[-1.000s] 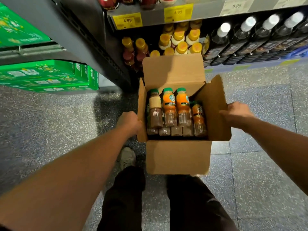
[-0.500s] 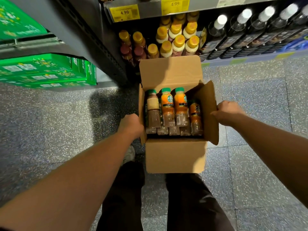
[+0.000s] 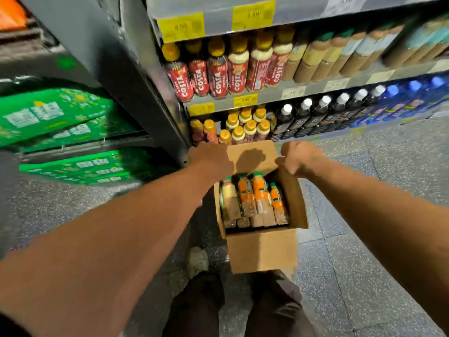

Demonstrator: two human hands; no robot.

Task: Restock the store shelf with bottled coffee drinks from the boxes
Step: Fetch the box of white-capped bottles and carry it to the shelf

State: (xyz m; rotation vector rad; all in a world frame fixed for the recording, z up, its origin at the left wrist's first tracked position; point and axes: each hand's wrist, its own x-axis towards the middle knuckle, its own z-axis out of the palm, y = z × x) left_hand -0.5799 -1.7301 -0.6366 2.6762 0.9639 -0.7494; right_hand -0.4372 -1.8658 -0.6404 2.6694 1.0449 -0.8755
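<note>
An open cardboard box stands on the floor in front of my feet. It holds several bottled coffee drinks with orange and cream labels and green caps. My left hand lies over the far left corner of the box, its fingers hidden. My right hand is curled at the far end of the right side flap. Beyond the box, the bottom shelf holds yellow-capped bottles. The shelf above carries red Costa coffee bottles.
Black bottles with white caps and blue bottles fill the bottom shelf to the right. Green cartons are stacked on the rack at left, past a grey shelf end panel. Speckled floor tiles surround the box.
My view has tilted up, bringing the Costa shelf into sight. Both hands have slid from the middle of the side flaps toward the far end of the box, closer to the shelf.
</note>
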